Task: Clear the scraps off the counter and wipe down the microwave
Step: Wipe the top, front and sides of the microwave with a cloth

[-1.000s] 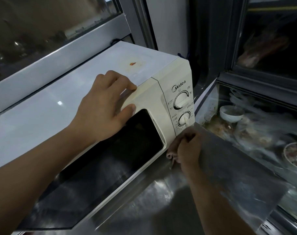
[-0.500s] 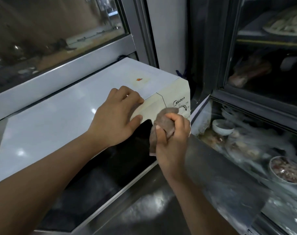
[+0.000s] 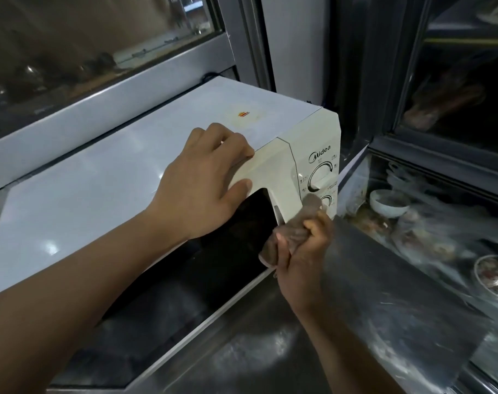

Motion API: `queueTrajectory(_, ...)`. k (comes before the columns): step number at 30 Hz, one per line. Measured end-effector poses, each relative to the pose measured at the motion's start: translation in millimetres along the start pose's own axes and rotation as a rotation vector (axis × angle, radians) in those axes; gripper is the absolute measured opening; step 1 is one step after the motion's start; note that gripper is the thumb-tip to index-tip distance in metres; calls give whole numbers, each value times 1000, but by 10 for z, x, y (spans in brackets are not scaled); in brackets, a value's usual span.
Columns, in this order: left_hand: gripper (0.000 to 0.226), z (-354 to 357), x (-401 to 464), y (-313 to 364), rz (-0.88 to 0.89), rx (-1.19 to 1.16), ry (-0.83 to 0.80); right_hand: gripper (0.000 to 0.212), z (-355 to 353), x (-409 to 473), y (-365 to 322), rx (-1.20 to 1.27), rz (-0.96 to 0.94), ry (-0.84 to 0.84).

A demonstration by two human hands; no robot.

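The left hand lies over the top front edge of the microwave, fingers bent over the rim above the door and thumb against the door frame, holding nothing; I judge it is there to steady the box so it does not slide while the front is rubbed. The right hand is closed tight round a crumpled grey-brown cloth, whose upper end is pressed against the control panel at the lower knob, just below the upper knob. Bunching the rag that way likely gives a firm pad for working round the dials.

The microwave sits on the left of a steel counter, its right end near a glass display case that holds a small white bowl and wrapped food. The casing is smooth cream plastic at the front and glossy white sheet on top, throwing back light spots, with a yellowish stain and a small sticker near the far right corner. The door is dark shiny glass. The counter is dull brushed metal, smeary. I see no scraps on the stretch in view
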State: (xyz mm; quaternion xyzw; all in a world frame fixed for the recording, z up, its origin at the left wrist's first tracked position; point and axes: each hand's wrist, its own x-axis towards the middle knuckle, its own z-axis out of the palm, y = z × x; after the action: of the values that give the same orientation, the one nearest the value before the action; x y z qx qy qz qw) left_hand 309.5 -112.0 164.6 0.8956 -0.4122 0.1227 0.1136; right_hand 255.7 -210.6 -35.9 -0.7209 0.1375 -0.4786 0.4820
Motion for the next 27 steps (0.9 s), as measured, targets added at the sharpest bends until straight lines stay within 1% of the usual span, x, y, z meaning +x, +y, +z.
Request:
queueTrajectory(2,44,-5,-4,4,-5,-7,-2,29,-27,-112,109,15,98,-43)
queueTrajectory(4,44,0,-8,6,-11,-18,3,31,-54,-208,169,-11,127,-82)
queueTrajectory(7,44,4,-16,8,-18,-32,10,32,-106,-152,-30,-5,204,-82)
queueTrajectory(8,44,-1,-18,12,-17,-29,11,33,-128,-57,-159,-25,157,-58)
queueTrajectory(10,44,-14,-19,15,-14,-14,13,35,-138,194,-408,-53,-12,-28)
queueTrajectory(11,45,-18,-18,17,-12,-8,12,34,-126,319,-516,-82,-66,-12)
queueTrajectory(14,45,-18,-14,26,-3,-1,13,33,-60,515,-675,-167,-79,31)
queueTrajectory(18,45,2,-18,15,4,15,12,38,-30,289,-399,-119,-98,41)
queueTrajectory(21,47,2,-12,10,8,25,9,36,1,92,-102,-12,-90,20)
queueTrajectory(23,47,-1,-7,14,10,30,11,36,35,-38,73,36,-85,43)
queueTrajectory(25,47,-1,-5,13,10,36,12,33,76,-183,216,43,-40,64)
queueTrajectory(27,46,-1,-3,12,9,44,14,30,143,-326,303,-16,109,71)
